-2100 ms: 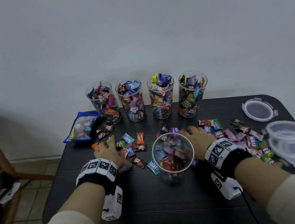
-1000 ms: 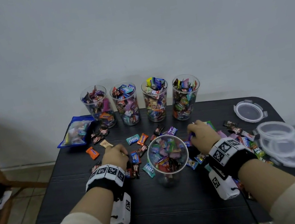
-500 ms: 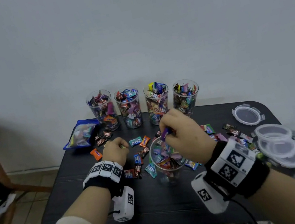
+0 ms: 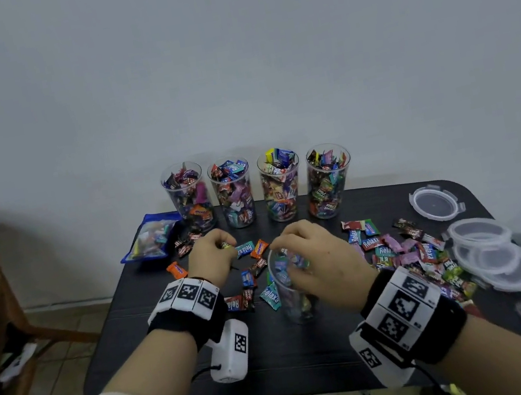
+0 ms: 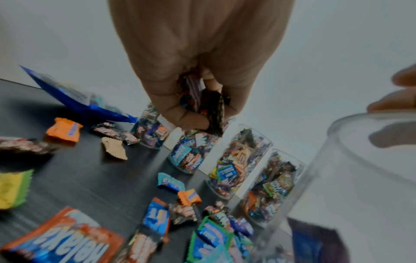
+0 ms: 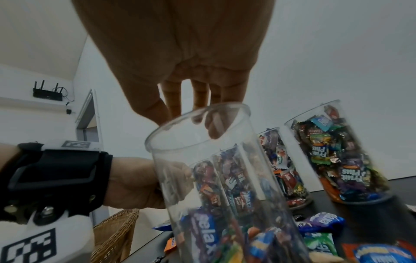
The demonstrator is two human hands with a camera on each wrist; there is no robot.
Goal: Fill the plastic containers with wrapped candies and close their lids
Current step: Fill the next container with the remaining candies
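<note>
While the right hand (image 4: 318,258) hung spread over the front container (image 4: 291,291) mid-counter (image 4: 281,361), holding nothing, the left hand (image 4: 212,258), pinching candies (image 5: 202,105), sat at its 10 o'clock, mouth up, nearer.

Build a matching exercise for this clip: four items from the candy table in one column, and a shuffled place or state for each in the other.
Items
1. left hand
2. right hand
3. blue bag
4. single lid

Places or states
A. lies flat at the table's far right corner
B. fingers spread over the mouth of the near container
C. grips a bunch of wrapped candies
D. lies left of the four filled containers

Pairs: 1-C, 2-B, 3-D, 4-A
</note>
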